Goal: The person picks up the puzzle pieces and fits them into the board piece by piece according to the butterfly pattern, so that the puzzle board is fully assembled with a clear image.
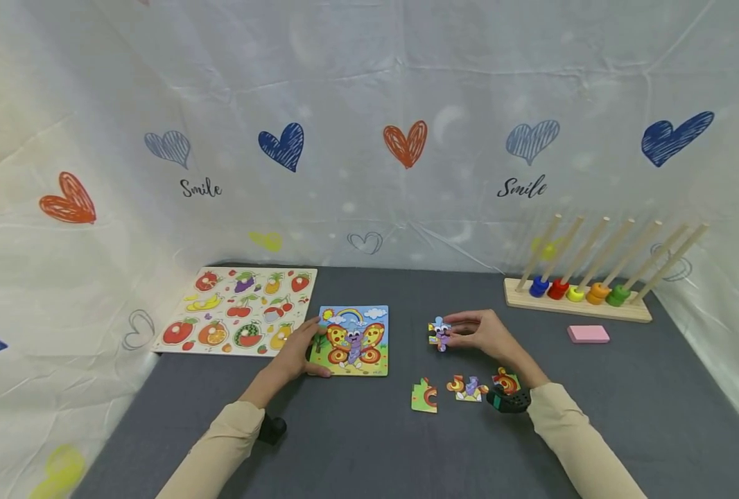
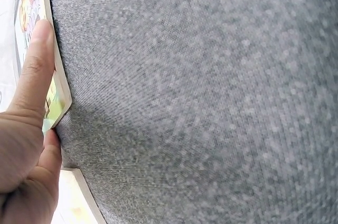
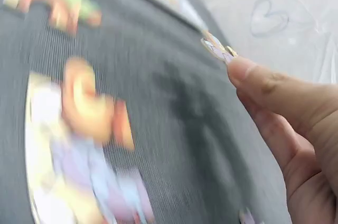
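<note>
My left hand [image 1: 297,350] holds the square butterfly puzzle board [image 1: 372,364] at its left side. Its thumb lies along the near edge and its fingers are at the left edge; in the left wrist view the thumb [image 2: 37,68] touches the board's rim. My right hand [image 1: 484,336] pinches a jigsaw piece [image 1: 439,334] with a purple butterfly face, held above the table. Below that hand lie a green corner piece [image 1: 423,397], a piece with the butterfly's purple body [image 1: 469,389], and a red-and-orange wing piece [image 1: 505,381] partly hidden by the wrist strap.
A fruit puzzle board [image 1: 229,326] lies at the back left, close to my left hand. At the back right stands a wooden peg rack [image 1: 578,305] with coloured rings and tall sticks. A pink block [image 1: 588,334] lies in front of it. A printed curtain [image 1: 344,83] hangs behind the table.
</note>
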Motion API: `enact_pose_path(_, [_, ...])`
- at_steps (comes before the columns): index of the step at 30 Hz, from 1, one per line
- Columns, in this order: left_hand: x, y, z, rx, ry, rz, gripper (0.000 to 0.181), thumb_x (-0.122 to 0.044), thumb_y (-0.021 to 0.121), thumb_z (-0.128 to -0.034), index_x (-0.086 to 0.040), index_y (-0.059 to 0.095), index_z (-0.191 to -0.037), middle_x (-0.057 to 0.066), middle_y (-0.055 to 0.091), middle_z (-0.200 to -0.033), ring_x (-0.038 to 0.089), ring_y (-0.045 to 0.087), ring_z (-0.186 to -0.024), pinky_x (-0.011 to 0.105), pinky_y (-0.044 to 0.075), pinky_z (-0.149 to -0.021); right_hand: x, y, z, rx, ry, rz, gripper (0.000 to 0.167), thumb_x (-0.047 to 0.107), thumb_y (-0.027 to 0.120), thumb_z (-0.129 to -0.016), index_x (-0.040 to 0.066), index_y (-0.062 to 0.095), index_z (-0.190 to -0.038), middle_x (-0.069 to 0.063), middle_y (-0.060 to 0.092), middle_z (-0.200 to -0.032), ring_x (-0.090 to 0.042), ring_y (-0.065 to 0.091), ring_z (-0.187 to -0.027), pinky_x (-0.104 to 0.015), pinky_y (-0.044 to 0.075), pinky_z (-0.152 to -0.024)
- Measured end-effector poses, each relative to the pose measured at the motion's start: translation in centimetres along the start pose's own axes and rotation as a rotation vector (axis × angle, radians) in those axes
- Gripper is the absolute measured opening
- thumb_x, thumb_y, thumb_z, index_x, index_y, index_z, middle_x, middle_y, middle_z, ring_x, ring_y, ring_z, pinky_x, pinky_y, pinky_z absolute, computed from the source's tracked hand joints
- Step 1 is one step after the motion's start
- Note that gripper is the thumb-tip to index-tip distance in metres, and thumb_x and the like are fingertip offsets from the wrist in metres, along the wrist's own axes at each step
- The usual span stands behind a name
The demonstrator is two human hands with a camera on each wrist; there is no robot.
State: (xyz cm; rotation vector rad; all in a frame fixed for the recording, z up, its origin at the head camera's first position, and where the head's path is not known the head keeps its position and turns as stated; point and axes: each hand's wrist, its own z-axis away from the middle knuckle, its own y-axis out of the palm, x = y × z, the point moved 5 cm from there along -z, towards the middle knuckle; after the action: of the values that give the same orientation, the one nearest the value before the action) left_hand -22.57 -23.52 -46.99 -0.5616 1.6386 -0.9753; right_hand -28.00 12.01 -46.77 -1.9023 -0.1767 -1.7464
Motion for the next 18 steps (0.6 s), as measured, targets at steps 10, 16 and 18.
enact_pose_path(10, [0.2,-0.2,0.0,0.009,-0.028,0.002,0.073,-0.018,0.092,-0.0616,0.009,0.055,-0.119,0.032,0.036,-0.143,0.048,0.036,-0.131,0.055,0.034,-0.105,1.5,7.1,-3.7,0.062,-0.056,-0.198,0.043,-0.004,0.072,-0.081,-0.014,0.059,-0.12,-0.03,0.06,-0.119,-0.034,0.066,-0.101,-0.036,0.056,-0.078])
enact_pose_path(16, [0.0,0.0,-0.1,0.019,-0.041,0.021,0.073,-0.019,0.091,-0.0624,0.009,0.055,-0.12,0.031,0.035,-0.144,0.047,0.039,-0.129,0.053,0.038,-0.102,2.2,10.4,-5.4,0.051,-0.074,-0.163,0.039,-0.006,0.072,-0.08,-0.012,0.062,-0.117,-0.027,0.064,-0.113,-0.037,0.064,-0.099,-0.033,0.057,-0.077])
enact_pose_path(18, [0.0,0.0,-0.1,0.016,-0.039,0.019,0.075,-0.019,0.091,-0.0619,0.009,0.055,-0.121,0.031,0.036,-0.144,0.046,0.041,-0.128,0.052,0.04,-0.101,2.4,11.2,-5.9,0.019,-0.077,-0.105,0.038,-0.003,0.074,-0.079,-0.009,0.065,-0.116,-0.023,0.067,-0.108,-0.033,0.065,-0.096,-0.032,0.056,-0.077])
